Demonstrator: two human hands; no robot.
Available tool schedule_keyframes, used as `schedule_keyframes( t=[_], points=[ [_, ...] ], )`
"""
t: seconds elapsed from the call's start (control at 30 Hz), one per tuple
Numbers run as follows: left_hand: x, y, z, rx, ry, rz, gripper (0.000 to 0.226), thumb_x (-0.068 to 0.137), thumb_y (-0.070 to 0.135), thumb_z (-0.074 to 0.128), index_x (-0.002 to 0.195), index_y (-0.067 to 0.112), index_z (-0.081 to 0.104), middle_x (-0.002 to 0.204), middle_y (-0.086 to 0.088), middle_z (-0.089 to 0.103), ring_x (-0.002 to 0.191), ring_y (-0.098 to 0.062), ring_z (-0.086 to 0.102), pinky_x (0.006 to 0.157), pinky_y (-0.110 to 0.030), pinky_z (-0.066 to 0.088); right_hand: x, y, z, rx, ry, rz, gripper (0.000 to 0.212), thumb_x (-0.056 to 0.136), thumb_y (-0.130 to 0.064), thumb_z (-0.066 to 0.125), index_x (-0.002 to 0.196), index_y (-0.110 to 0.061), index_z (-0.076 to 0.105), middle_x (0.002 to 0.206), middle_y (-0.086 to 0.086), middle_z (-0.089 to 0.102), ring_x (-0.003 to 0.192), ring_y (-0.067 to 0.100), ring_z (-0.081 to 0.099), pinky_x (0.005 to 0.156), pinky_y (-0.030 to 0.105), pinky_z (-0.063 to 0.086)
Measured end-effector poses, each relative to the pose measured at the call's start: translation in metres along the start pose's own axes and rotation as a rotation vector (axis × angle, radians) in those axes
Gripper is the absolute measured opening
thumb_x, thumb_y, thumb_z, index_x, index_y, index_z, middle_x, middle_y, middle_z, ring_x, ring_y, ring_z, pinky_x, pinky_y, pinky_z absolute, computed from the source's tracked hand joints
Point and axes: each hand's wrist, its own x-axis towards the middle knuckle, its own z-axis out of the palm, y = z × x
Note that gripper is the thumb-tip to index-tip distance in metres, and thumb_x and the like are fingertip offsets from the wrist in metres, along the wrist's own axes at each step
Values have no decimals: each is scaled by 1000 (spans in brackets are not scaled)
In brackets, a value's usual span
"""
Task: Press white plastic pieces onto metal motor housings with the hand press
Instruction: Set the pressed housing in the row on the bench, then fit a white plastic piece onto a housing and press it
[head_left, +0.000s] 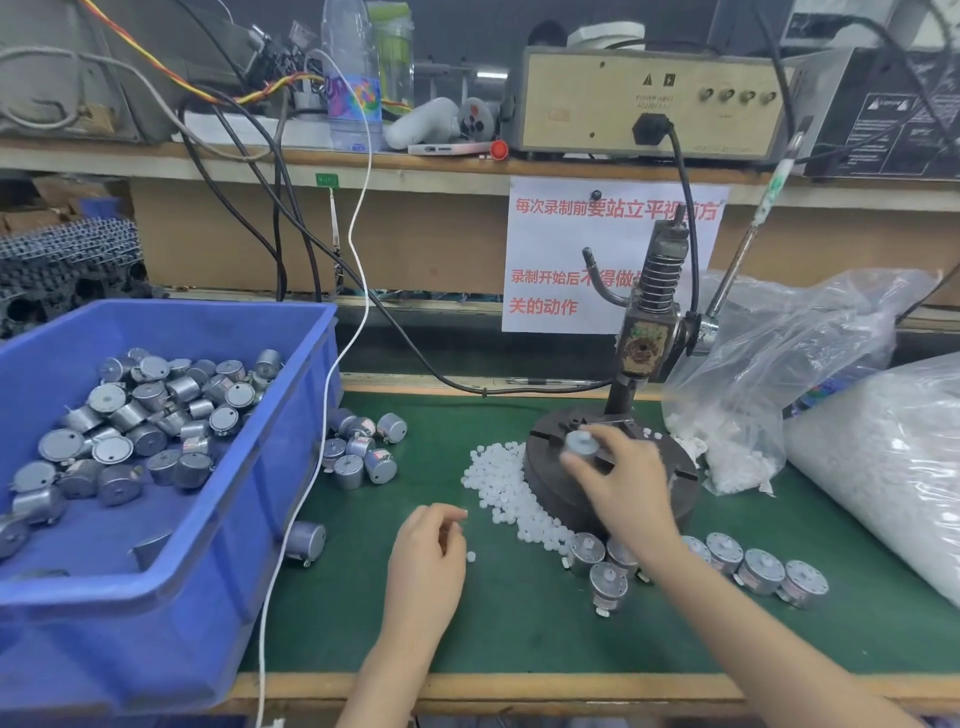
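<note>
1. The right hand (621, 480) is seen over the round base (545, 488) of the hand press (652, 317). Its fingers are closed round a motor housing (581, 443), which is held near the middle of the base, in front of the column.
2. The housing is blurred, so whether it rests on the base or is held above it cannot be told.
3. The left hand (428, 553) is held over the green mat (519, 634) with its fingers curled. A white speck is seen at the fingertips, but whether anything is pinched cannot be told.
4. Bare mat is left between the two forearms, down to the wooden front edge of the bench.
5. On the left this room is bounded by the wall of the blue bin (223, 582), which is part-filled with housings and cut off by the frame.
6. White plastic pieces (498, 480) are heaped against the left rim of the base.
7. A row of motors (758, 569) lies near the front of the base and is partly hidden by the right forearm.
8. A clear bag (779, 374) is crowded against the right side of the base. A second bag (883, 467) is cut off by the frame.
</note>
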Motion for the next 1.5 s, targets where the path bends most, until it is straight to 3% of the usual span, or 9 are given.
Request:
schedule_keyframes(
  t=[0.23, 0.53, 0.67, 0.8, 0.9, 1.0, 1.17, 1.37, 1.5],
  points=[
    [2, -1, 4, 149, -68, 53, 14, 88, 5, 52, 90, 12, 65, 78, 11, 46, 82, -17, 54, 76, -24, 40, 43, 36, -23, -395, -32, 114, 43, 80, -48, 66, 115, -24, 64, 130, 10, 46, 123, 33, 32, 103, 44, 26],
    [-2, 2, 6, 454, -30, 107, 16, 91, 23, 49, 96, 18, 63, 93, 3, 53, 92, -16, 46, 85, -22, 32, 52, 38, -13, -347, -80, 143, 50, 81, -49, 63, 121, -20, 55, 120, 13, 50, 116, 32, 40, 92, 40, 35],
    [-4, 3, 6, 536, -55, 110, 19, 93, 33, 43, 100, 24, 59, 94, 8, 49, 93, -12, 45, 84, -20, 30, 44, 39, -14, -137, -56, 169, 72, 82, -45, 65, 140, -11, 38, 132, 16, 45, 122, 28, 41, 101, 39, 35],
    [-4, 4, 8, 632, -60, 101, 21, 95, 35, 37, 102, 27, 55, 96, 9, 48, 94, -11, 44, 83, -20, 30, 49, 34, -25, 128, 92, 176, 63, 85, -21, 62, 140, -8, 34, 134, 12, 45, 108, 25, 51, 87, 33, 41],
    [-3, 1, 8, 648, -71, 105, 22, 96, 37, 35, 103, 27, 54, 98, 9, 48, 96, -11, 44, 84, -19, 30, 61, 24, -40, 423, 233, 275, 53, 87, -3, 44, 139, -13, 36, 138, 3, 46, 78, 6, 53, 66, 20, 42],
    [-2, -1, 8, 660, -78, 112, 23, 97, 38, 34, 105, 29, 53, 100, 11, 48, 98, -10, 44, 86, -18, 29, 80, 9, -56, 509, 332, 278, 51, 84, 7, 38, 133, -10, 42, 127, 6, 52, 89, 10, 49, 72, 20, 36],
    [-1, -3, 9, 657, -83, 123, 22, 97, 38, 34, 105, 30, 53, 99, 13, 47, 98, -9, 44, 85, -18, 29, 114, -23, -85, 741, 296, 267, 44, 84, 4, 38, 126, -8, 44, 94, -5, 53, 71, 7, 45, 60, 21, 36],
    [-1, -4, 10, 636, -57, 139, 19, 96, 34, 39, 101, 28, 56, 95, 11, 48, 96, -11, 45, 84, -20, 30, 111, -34, -103, 833, 276, 207, 41, 89, -5, 46, 127, -19, 40, 95, -8, 52, 83, 4, 49, 65, 22, 35],
    [0, -4, 10, 636, -76, 151, 21, 98, 35, 36, 104, 29, 55, 96, 13, 46, 97, -9, 44, 85, -18, 29, 82, -23, -95, 752, 258, 29, 15, 89, -6, 49, 88, -21, 49, 77, -8, 48, 58, -8, 48, 59, 14, 41]
  ],
)
